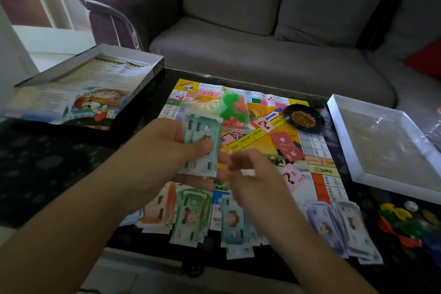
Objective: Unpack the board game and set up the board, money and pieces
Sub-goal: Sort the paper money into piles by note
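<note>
The colourful game board lies unfolded on the dark table. My left hand grips a stack of teal play banknotes above the board. My right hand is blurred beside the stack, its fingers curled at the notes' lower right edge. Sorted money piles lie along the board's near edge: orange, green, blue-grey and purple. A clear bag of green and red plastic pieces and a black roulette wheel rest on the board, with a red card deck and pink question-mark cards.
The game box base with printed sheets sits at the table's left. A white box lid lies at the right. Loose coloured plastic pieces sit at the near right. A grey sofa stands behind the table.
</note>
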Action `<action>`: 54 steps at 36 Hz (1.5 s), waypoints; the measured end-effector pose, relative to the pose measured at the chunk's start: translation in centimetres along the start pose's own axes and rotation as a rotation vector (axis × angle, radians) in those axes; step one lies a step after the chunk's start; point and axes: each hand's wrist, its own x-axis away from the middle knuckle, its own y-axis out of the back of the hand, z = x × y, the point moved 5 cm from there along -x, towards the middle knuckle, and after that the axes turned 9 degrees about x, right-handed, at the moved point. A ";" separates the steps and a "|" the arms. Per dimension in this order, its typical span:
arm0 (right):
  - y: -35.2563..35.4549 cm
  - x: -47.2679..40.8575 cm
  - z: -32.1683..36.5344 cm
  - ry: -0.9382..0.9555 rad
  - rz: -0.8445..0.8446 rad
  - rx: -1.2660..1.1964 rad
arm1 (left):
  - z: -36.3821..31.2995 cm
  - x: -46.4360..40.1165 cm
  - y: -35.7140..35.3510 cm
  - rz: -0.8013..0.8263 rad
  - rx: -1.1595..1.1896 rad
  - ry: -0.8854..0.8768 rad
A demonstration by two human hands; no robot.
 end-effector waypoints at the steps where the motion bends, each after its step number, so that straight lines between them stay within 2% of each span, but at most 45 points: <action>1: 0.8 -0.1 0.1 -0.016 -0.007 -0.156 | 0.1 0.0 -0.2 0.013 -0.019 -0.007; 3: 2.2 -0.1 0.5 -0.001 0.027 -0.463 | 0.3 0.0 -0.8 0.039 -0.063 -0.013; 5: 3.2 0.2 0.9 0.063 0.077 -0.590 | 0.8 0.0 -1.4 0.073 -0.098 -0.005; 12: 4.8 0.7 0.6 0.136 0.034 -0.281 | 1.8 0.1 -3.6 0.266 -0.134 0.028; 16: 5.7 1.1 0.1 0.123 -0.031 -0.223 | 2.2 0.0 -3.8 0.202 0.004 0.104; 27: 7.0 1.4 0.3 0.156 -0.054 -0.148 | 2.7 -0.1 -4.4 0.073 -0.142 -0.012; 32: 7.1 1.3 0.0 0.142 -0.005 -0.106 | 2.9 -0.2 -4.7 0.098 -0.111 0.010; 41: 12.9 0.7 -1.3 0.062 -0.176 0.028 | 2.7 -1.0 -2.8 -0.089 0.001 0.057; 47: 12.6 0.3 -2.3 0.024 -0.129 0.174 | 2.4 -1.4 -2.3 -0.129 0.059 0.089; 50: 11.7 0.4 -2.5 -0.005 -0.092 0.173 | 2.2 -1.3 -2.2 -0.120 0.061 0.060; 54: 8.0 0.9 -2.5 -0.009 0.035 0.168 | 2.2 -1.1 -2.2 -0.097 0.043 0.017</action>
